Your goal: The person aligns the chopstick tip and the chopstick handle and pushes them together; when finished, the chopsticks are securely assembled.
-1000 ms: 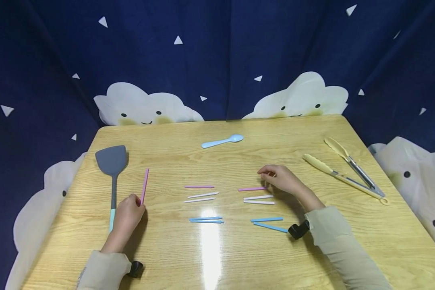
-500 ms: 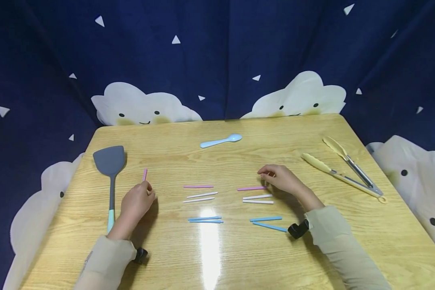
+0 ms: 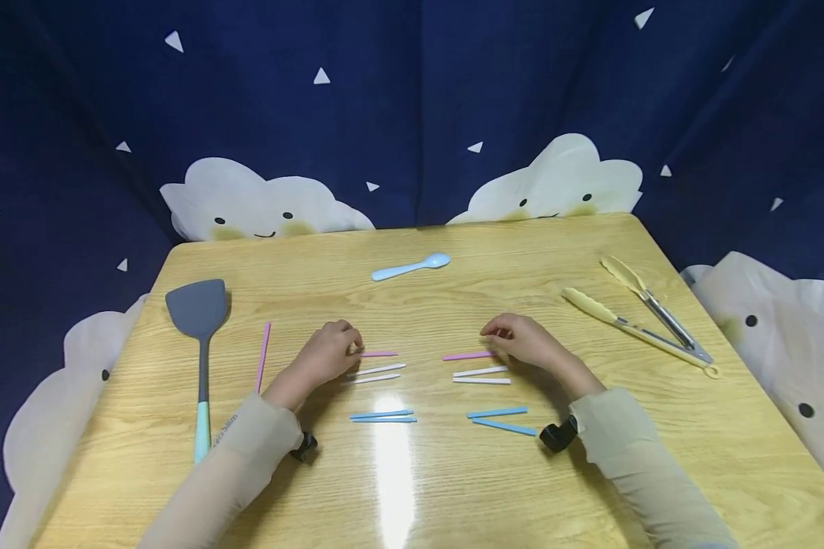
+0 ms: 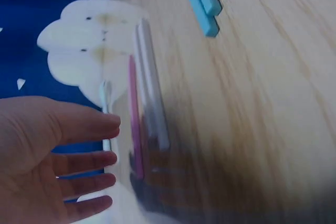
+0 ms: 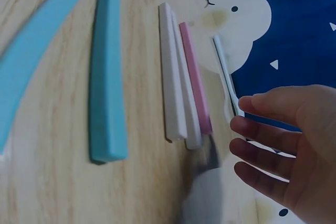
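My left hand [image 3: 323, 354] hovers at the left end of a thin pink stick [image 3: 382, 354], its fingers apart from it in the left wrist view. Two white sticks [image 3: 379, 369] lie just nearer, and two blue sticks [image 3: 383, 414] below those. Another pink stick [image 3: 263, 354] lies alone, left of the left forearm. On the other side, my right hand [image 3: 525, 339] is held over the right end of a third pink stick [image 3: 467, 355], loosely bent and holding nothing. White sticks [image 3: 482, 381] and blue sticks [image 3: 497, 412] lie below this one too.
A dark grey spatula [image 3: 197, 309] with a mint handle lies at the left. Behind the sticks is a pale blue spoon [image 3: 410, 267]. Yellow-tipped tongs [image 3: 652, 332] lie spread at the right of the wooden table [image 3: 467, 488]. A blue cloud-patterned curtain [image 3: 398, 91] hangs around the table.
My left hand has let go of the far-left pink stick, which now lies on the table, and has moved right to the middle pink stick. The right hand has stayed in place.
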Demonstrator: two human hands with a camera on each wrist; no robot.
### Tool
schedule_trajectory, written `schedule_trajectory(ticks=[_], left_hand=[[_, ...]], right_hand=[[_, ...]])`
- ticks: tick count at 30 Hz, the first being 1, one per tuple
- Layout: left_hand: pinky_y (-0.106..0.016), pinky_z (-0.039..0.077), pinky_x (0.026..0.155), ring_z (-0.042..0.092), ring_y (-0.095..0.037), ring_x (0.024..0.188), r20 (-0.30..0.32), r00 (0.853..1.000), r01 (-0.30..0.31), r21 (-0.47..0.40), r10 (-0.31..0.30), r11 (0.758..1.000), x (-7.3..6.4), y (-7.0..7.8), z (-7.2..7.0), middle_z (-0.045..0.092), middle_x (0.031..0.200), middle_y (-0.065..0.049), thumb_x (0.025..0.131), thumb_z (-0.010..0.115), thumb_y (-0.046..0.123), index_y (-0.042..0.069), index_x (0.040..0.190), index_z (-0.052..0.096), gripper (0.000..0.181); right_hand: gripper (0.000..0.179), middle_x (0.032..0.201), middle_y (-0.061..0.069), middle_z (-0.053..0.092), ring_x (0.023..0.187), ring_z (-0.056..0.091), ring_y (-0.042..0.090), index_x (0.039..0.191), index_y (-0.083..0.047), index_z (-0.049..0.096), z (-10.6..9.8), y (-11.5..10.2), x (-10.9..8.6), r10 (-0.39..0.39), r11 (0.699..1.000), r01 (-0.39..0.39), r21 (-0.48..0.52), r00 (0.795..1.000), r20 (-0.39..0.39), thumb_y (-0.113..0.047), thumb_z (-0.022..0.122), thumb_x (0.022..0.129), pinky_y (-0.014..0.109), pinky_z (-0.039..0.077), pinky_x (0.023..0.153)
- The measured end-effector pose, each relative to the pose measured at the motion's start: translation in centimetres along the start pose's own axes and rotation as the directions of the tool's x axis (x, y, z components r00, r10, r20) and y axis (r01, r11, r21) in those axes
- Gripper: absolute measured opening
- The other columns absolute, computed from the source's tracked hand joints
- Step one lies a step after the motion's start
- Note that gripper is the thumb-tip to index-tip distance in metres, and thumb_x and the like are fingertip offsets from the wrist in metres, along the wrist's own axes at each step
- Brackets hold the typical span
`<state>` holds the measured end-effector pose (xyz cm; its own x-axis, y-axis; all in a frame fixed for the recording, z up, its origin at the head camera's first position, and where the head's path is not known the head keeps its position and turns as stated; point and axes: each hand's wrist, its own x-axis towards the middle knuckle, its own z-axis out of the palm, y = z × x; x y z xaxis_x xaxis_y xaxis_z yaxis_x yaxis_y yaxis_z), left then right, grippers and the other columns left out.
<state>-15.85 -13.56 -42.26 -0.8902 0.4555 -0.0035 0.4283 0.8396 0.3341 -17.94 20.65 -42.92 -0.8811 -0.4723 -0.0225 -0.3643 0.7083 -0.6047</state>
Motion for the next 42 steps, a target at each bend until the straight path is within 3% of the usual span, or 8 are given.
schedule_trajectory(ticks=[5,14,21,27,35,42], left_hand=[[-0.038,0.044,0.075,0.052,-0.027,0.091,0.021,0.995,-0.099,0.023,0.099,0.995,0.9,0.4,0.8,0.056,0.102,-0.01,0.08,0.067,0.01,0.009,0.087,0.066,0.008],[-0.031,0.042,0.067,0.049,-0.022,0.082,0.08,0.994,-0.07,0.007,0.069,0.998,1.6,1.1,1.0,0.055,0.098,-0.008,0.079,0.065,0.005,0.008,0.09,0.065,0.011],[-0.029,0.044,0.063,0.051,-0.021,0.077,0.0,0.992,-0.125,0.088,0.125,0.988,1.8,1.0,1.4,0.056,0.089,-0.006,0.077,0.068,0.005,0.009,0.079,0.064,0.006],[-0.028,0.046,0.062,0.054,-0.02,0.074,-0.053,0.987,-0.144,0.126,0.152,0.982,2.0,0.9,1.8,0.057,0.085,-0.005,0.077,0.068,0.006,0.009,0.075,0.063,0.006],[-0.026,0.046,0.059,0.054,-0.019,0.072,-0.065,0.989,-0.12,0.14,0.13,0.983,2.1,1.1,1.7,0.057,0.081,-0.004,0.077,0.068,0.005,0.009,0.074,0.063,0.007],[-0.026,0.046,0.059,0.054,-0.015,0.069,0.001,0.999,-0.055,0.087,0.055,0.995,2.4,1.4,1.3,0.058,0.079,-0.002,0.079,0.068,0.008,0.01,0.079,0.064,0.004]], right_hand=[[0.015,0.091,0.004,0.062,0.08,0.055,0.015,0.098,-0.006,0.065,0.7,-0.2,0.4,0.006,1.0,-0.006,0.0,0.999,0.045,-0.01,0.059,0.086,0.033,0.046,0.071],[0.01,0.089,0.001,0.059,0.079,0.053,0.015,0.092,-0.009,0.066,1.8,-0.6,0.9,-0.049,0.997,0.054,-0.053,0.994,0.096,-0.009,0.062,0.083,0.031,0.046,0.07],[0.007,0.079,0.0,0.052,0.07,0.044,0.013,0.083,-0.01,0.065,2.1,-1.3,1.1,-0.108,0.986,0.118,-0.118,0.99,0.09,-0.011,0.068,0.077,0.025,0.038,0.062],[0.009,0.076,0.001,0.049,0.071,0.042,0.015,0.079,-0.012,0.063,2.2,-1.7,1.1,-0.093,0.982,0.106,-0.158,0.992,0.089,-0.012,0.07,0.074,0.026,0.036,0.063],[0.01,0.076,-0.002,0.046,0.071,0.04,0.015,0.076,-0.015,0.059,2.6,-1.4,1.2,-0.067,0.974,0.084,-0.209,0.994,0.085,-0.013,0.069,0.075,0.026,0.035,0.06],[0.011,0.075,-0.003,0.045,0.069,0.04,0.014,0.075,-0.015,0.058,2.6,-1.5,1.2,-0.061,0.974,0.077,-0.212,0.995,0.078,-0.011,0.067,0.077,0.026,0.035,0.058]])
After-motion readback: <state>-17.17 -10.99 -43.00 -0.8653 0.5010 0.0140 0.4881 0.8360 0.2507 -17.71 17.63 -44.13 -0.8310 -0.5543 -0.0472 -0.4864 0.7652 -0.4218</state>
